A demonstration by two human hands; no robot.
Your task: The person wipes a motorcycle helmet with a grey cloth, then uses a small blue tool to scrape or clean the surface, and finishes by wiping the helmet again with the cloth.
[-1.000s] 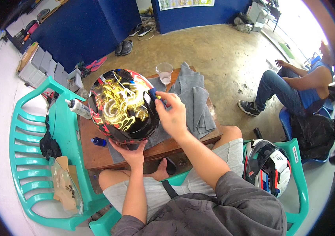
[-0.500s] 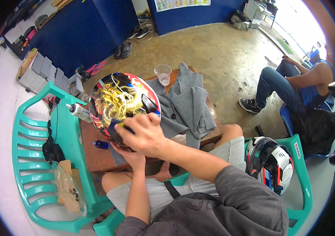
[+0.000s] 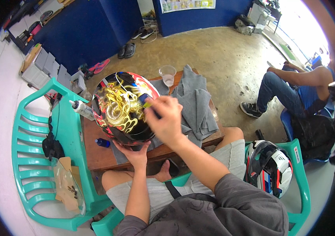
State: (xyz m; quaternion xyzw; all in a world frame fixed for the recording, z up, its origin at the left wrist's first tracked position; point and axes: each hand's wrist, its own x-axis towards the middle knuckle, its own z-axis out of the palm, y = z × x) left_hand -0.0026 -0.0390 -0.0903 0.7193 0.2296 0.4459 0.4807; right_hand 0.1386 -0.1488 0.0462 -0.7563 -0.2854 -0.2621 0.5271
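A glossy black helmet [image 3: 114, 110] with gold dragon artwork and red patches rests on the low brown wooden table [image 3: 96, 159]. My left hand [image 3: 135, 154] grips its lower edge from the near side. In my right hand [image 3: 165, 120] is a small dark-blue and yellow-green applicator block [image 3: 144, 99], held at the helmet's right side. Whether its face touches the shell I cannot tell. A little blue bottle [image 3: 103, 142] lies left of my left hand. Grey cloths [image 3: 193, 103] are spread right of the helmet, and a white tube-shaped bottle [image 3: 82, 109] is at its left.
A clear plastic cup [image 3: 168, 76] stands at the table's far edge. Green plastic chairs [image 3: 32, 157] flank me; the left one bears a clear bag with cardboard [image 3: 68, 185], the right one a white and black helmet [image 3: 271, 167]. Another person [image 3: 271, 88] sits at the right.
My right hand has moved up and to the right across the helmet with the applicator block, showing more of the gold artwork. My left hand stays at the lower edge.
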